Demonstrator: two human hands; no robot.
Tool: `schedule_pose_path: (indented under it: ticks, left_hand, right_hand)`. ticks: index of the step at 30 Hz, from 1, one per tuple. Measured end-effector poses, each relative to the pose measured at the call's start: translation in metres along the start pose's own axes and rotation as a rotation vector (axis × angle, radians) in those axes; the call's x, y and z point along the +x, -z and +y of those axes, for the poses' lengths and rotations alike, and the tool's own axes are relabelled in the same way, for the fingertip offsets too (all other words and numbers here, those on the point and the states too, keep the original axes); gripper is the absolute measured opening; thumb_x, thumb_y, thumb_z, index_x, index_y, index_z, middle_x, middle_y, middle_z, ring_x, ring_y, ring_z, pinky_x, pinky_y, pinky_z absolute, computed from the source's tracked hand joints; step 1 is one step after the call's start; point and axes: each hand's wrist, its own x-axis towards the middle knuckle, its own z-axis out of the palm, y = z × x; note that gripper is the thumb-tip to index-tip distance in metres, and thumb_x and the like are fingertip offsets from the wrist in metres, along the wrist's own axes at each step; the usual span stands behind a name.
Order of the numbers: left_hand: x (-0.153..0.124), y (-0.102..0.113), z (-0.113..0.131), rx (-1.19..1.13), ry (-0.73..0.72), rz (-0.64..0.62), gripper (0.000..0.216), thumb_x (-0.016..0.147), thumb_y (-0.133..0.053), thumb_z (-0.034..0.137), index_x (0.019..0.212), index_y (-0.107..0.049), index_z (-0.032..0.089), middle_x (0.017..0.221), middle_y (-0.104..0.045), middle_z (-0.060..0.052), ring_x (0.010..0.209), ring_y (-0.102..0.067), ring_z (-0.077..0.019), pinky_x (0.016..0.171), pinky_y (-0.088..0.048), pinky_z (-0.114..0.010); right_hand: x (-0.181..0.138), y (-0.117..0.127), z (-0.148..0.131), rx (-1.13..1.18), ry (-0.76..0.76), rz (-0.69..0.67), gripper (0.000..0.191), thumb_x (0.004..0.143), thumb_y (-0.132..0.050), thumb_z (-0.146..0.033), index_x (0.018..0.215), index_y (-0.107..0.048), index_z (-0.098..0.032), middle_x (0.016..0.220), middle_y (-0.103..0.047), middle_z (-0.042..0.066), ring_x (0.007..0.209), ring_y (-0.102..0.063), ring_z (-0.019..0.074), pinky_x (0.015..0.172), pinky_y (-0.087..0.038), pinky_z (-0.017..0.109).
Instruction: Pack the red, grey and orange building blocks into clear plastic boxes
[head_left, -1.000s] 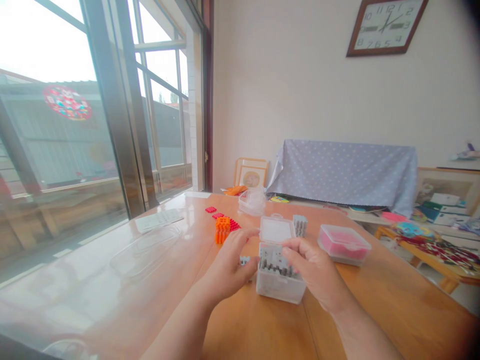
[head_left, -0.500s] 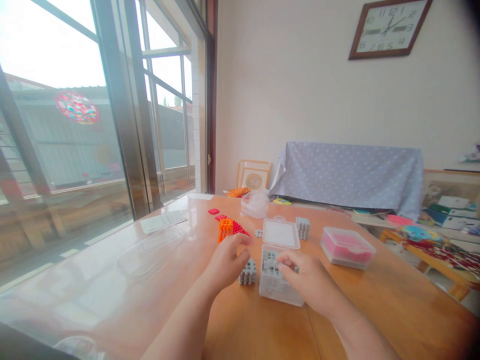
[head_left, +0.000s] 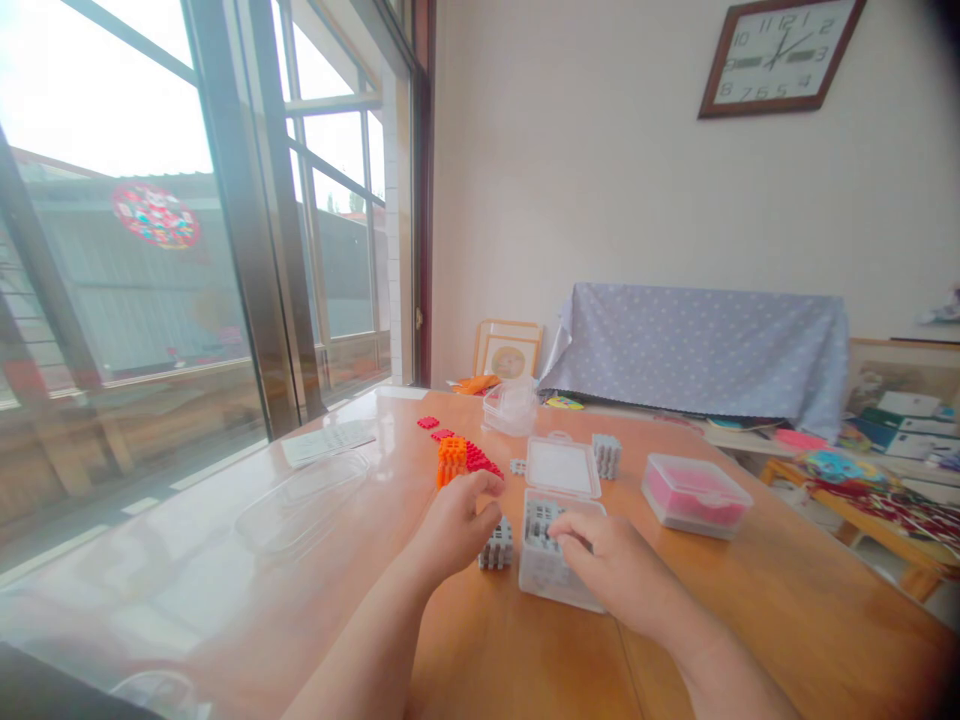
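My right hand (head_left: 611, 560) reaches into an open clear plastic box (head_left: 559, 585) that holds grey interlocking building pieces (head_left: 541, 515). Its fingers are drawn together at those pieces; whether one is pinched cannot be made out. My left hand (head_left: 454, 525) hovers left of the box, thumb and forefinger apart with nothing between them. Just beside its thumb stands a stack of grey pieces (head_left: 496, 548), partly covered by the hand. Beyond the left hand stands an orange stack of pieces (head_left: 451, 460), with red pieces (head_left: 481, 458) lying beside it.
The box's lid (head_left: 562, 468) is folded back. Behind it are another grey stack (head_left: 606, 456) and a clear container (head_left: 510, 410). A closed box of pink pieces (head_left: 697, 495) sits to the right. Clear lids (head_left: 304, 500) and a printed sheet (head_left: 330, 442) lie left on the wooden table (head_left: 480, 650).
My right hand has moved slightly left and deeper into the box, its fingertips now closer to the grey pieces. The left hand has hardly moved.
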Motion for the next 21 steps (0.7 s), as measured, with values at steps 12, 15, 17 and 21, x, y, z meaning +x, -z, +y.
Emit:
schedule_pose_path:
  ticks: [12,15,17,21]
  left_hand:
    - [0.0,0.008,-0.017,0.131,0.115,-0.188,0.035,0.076,-0.059,0.021,0.111,-0.064,0.022,0.116,-0.069,-0.005,0.107,-0.063,-0.0235,0.09,-0.051,-0.032]
    - [-0.003,0.011,-0.019,0.213,0.145,-0.258,0.047,0.069,-0.069,0.028,0.116,-0.062,0.024,0.123,-0.066,-0.006,0.111,-0.061,-0.0277,0.089,-0.051,-0.035]
    - [-0.004,0.011,-0.018,0.259,0.14,-0.296,0.05,0.066,-0.073,0.03,0.114,-0.062,0.025,0.122,-0.066,-0.006,0.109,-0.061,-0.0287,0.088,-0.051,-0.036]
    - [-0.003,0.008,-0.019,0.301,0.113,-0.312,0.047,0.066,-0.072,0.027,0.111,-0.062,0.026,0.117,-0.068,-0.004,0.104,-0.062,-0.0277,0.087,-0.05,-0.036]
  right_hand:
    - [0.0,0.001,0.002,0.021,-0.009,0.009,0.03,0.093,-0.045,-0.029,0.096,-0.074,-0.027,0.09,-0.075,0.001,0.085,-0.066,0.0209,0.078,-0.044,0.031]
    - [0.001,0.001,0.001,0.042,-0.002,0.023,0.029,0.093,-0.045,-0.03,0.097,-0.074,-0.028,0.093,-0.075,0.0,0.088,-0.066,0.0208,0.078,-0.044,0.031]
    - [0.001,0.001,0.0,0.051,0.008,0.036,0.028,0.092,-0.046,-0.03,0.097,-0.073,-0.028,0.094,-0.075,0.0,0.089,-0.066,0.0207,0.077,-0.044,0.031]
    - [0.001,0.001,0.001,0.053,0.013,0.051,0.026,0.092,-0.047,-0.029,0.095,-0.073,-0.027,0.094,-0.075,0.0,0.089,-0.066,0.0204,0.077,-0.044,0.031]
